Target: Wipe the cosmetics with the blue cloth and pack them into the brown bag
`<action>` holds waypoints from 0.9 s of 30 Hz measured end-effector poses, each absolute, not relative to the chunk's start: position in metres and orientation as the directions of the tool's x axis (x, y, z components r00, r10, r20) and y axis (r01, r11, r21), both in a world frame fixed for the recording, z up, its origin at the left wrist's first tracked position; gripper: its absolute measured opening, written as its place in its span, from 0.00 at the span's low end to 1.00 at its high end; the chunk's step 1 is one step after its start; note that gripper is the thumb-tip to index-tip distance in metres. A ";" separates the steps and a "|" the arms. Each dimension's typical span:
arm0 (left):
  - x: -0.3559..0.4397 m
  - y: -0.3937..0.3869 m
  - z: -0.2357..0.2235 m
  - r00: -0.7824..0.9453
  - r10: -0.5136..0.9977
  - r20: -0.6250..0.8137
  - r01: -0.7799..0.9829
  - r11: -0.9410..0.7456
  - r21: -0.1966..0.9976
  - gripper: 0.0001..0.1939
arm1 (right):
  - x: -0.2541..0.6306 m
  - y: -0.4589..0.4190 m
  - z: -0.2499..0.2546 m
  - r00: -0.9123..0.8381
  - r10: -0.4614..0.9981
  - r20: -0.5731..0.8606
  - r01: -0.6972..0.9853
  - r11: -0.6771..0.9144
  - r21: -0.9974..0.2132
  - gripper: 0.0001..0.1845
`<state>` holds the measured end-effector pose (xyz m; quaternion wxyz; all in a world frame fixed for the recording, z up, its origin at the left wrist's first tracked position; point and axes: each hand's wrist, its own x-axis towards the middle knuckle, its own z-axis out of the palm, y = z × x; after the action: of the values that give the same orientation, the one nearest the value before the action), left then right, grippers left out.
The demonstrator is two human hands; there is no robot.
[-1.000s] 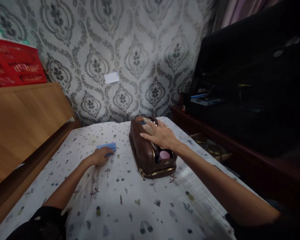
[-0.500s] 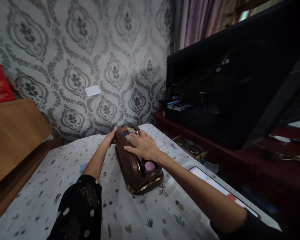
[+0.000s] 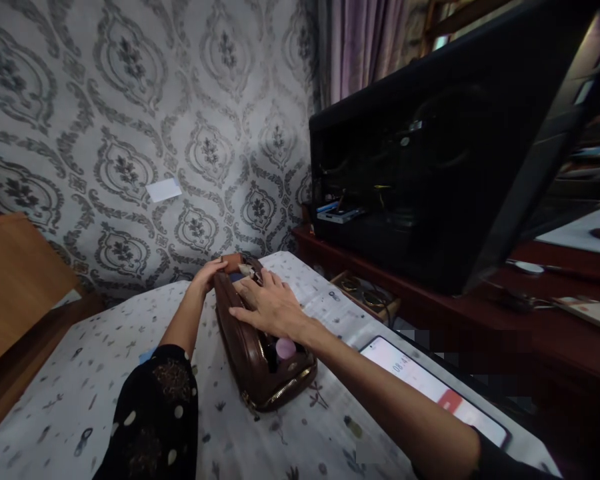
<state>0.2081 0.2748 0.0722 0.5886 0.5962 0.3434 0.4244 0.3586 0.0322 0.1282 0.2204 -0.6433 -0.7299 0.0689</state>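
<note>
A brown leather zip bag (image 3: 237, 357) lies on the patterned white tablecloth, its gold-zipped top open. My left hand (image 3: 209, 275) grips its far left end, the fingertips partly hidden, beside a lighter brown leather piece (image 3: 231, 261). Across the opening rests my right hand (image 3: 273, 305), its fingers spread and the thumb on the bag's left side. A round pink item (image 3: 285, 348) shows inside at the near end. Something pale and crumpled (image 3: 246, 270) sticks up near the far end; the right hand covers the rest of the contents.
Right of the bag lies a phone (image 3: 420, 383) with a lit screen. A large black television (image 3: 405, 180) stands on a dark red cabinet (image 3: 485, 320), with a small box of items (image 3: 365, 293) below. Patterned wallpaper (image 3: 210, 100) rises behind; a brown board (image 3: 20, 280) is at left.
The view has shifted, so the bag appears lower and further left. The left hand has moved up onto the bag's far end, and the lighter brown piece shows more. The right hand stays on the opening.
</note>
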 end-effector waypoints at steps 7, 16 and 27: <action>0.212 0.263 0.085 0.324 0.919 0.226 -0.169 -0.179 0.969 0.28 | 0.359 0.031 0.129 -0.068 0.968 0.242 0.907 0.161 -0.389 0.30; 0.227 0.243 0.109 0.343 0.898 0.275 -0.037 -0.280 0.959 0.26 | 0.360 0.034 0.124 -0.030 0.964 0.263 0.894 0.144 -0.425 0.40; 0.218 0.213 0.112 0.348 0.804 0.483 0.156 -0.558 0.815 0.27 | 0.385 0.050 0.115 0.025 0.964 0.266 0.681 0.178 -0.710 0.34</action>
<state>0.2176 0.2134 0.1117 0.3429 0.7458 0.3217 0.4719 0.3851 0.0503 0.1146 0.3715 -0.6120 -0.6717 0.1902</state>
